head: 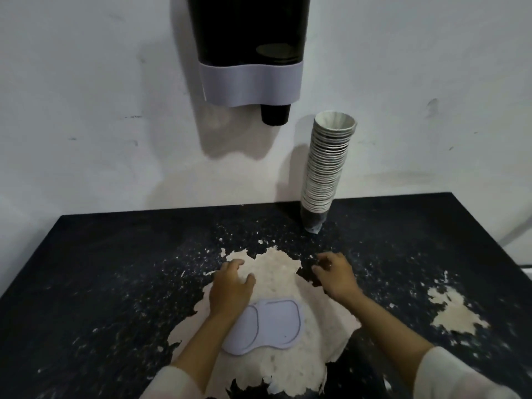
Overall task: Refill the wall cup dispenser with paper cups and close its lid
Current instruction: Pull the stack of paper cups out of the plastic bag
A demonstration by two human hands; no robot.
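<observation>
Status: refill not begun, by appearance. Tall stack of white paper cups [326, 168] leans against wall on black peeling table [115, 254]. Dark wall dispenser with pale band [250, 53] above; pale plastic lid [267, 325] lies detached. Left hand [230, 286], right hand [335, 273]: fingers loosely spread, empty.
</observation>
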